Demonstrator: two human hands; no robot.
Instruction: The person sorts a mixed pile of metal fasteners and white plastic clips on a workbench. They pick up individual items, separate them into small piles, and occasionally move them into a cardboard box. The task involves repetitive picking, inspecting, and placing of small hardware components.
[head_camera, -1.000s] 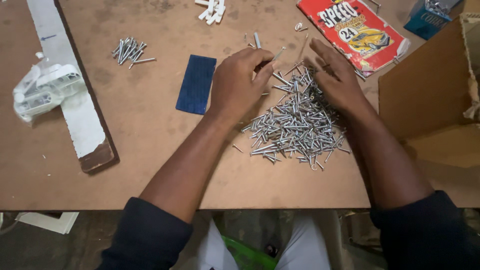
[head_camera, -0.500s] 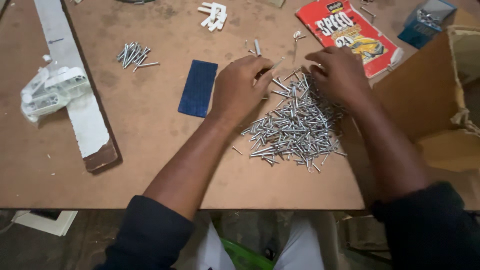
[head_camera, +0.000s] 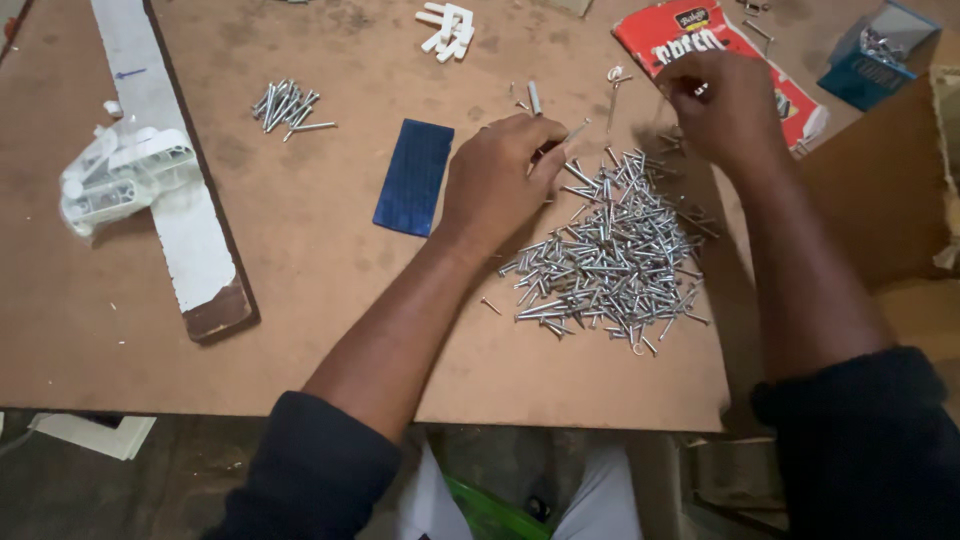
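Note:
A big heap of silver screws (head_camera: 610, 250) lies on the brown board table (head_camera: 330, 330). My left hand (head_camera: 497, 175) rests at the heap's upper left edge, its fingers pinched on a long screw (head_camera: 572, 132) that sticks out to the right. Lifted above the heap's far right side, over a red packet (head_camera: 720, 50), my right hand (head_camera: 722, 105) has its fingers curled shut around small silver screws.
A blue ribbed block (head_camera: 414, 176) lies left of my left hand. A smaller pile of screws (head_camera: 287, 107) sits farther left. A white-painted plank (head_camera: 165, 170) carries a clear bag of plastic parts (head_camera: 118, 180). White plugs (head_camera: 447, 27), a blue box (head_camera: 875, 55) and a cardboard box (head_camera: 890, 190) stand around.
My right hand has risen off the heap and moved up toward the red packet, closing on screws. The left hand stayed at the heap's upper left and pinched a long screw.

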